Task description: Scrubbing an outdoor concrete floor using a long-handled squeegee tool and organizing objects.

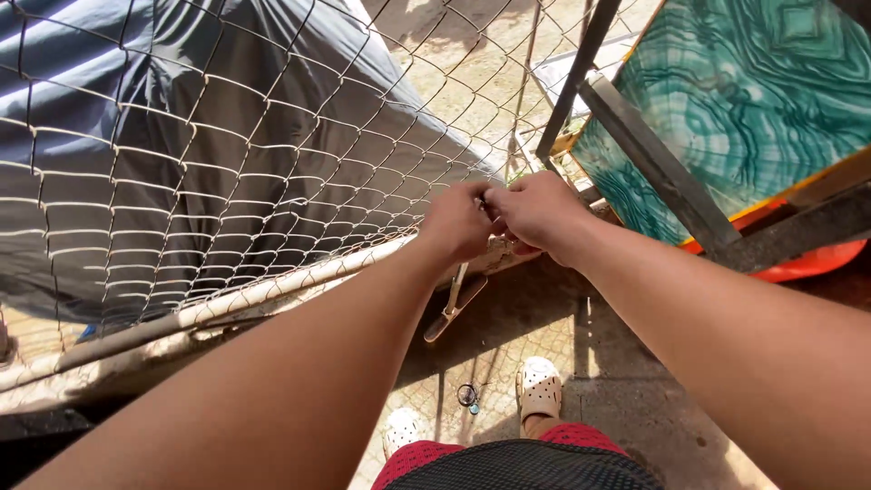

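Left hand: your left hand (pixel 456 222) is reaching to the lower edge of the mesh (pixel 227 163), its back to the camera; the fingers are curling closed around something at the mesh edge, and what they are pinching cannot be told.
Right hand: your right hand (pixel 537 213) is pressing up against the left one, knuckles touching; its fingers are bunching together, tips hidden behind the hand.
Tool: a flat-bladed metal tool (pixel 454 308) is hanging down from under your left hand, tilted, its lower end over the ground; whether the hand is gripping it or it is hooking on the rail cannot be told.
Mesh: chain-link, slanting from upper right to lower left, with both hands working at its bottom edge near the right end.
Rail: a pale, rusted pipe (pixel 227 304) is running along the bottom of the mesh, passing just under your hands.
Cover: a dark grey sheet (pixel 209 82) is lying behind the mesh.
Panel: a green marbled panel (pixel 753 91) is leaning at upper right, with a dark metal bar (pixel 653 163) crossing in front of it.
Ground: bare concrete (pixel 617 381) is lying below, in sun and shade.
Ring: a small ring with a tag (pixel 468 396) is lying on the ground between your feet.
Shoes: your white perforated shoes (pixel 539 386) are standing on the ground beneath your arms.
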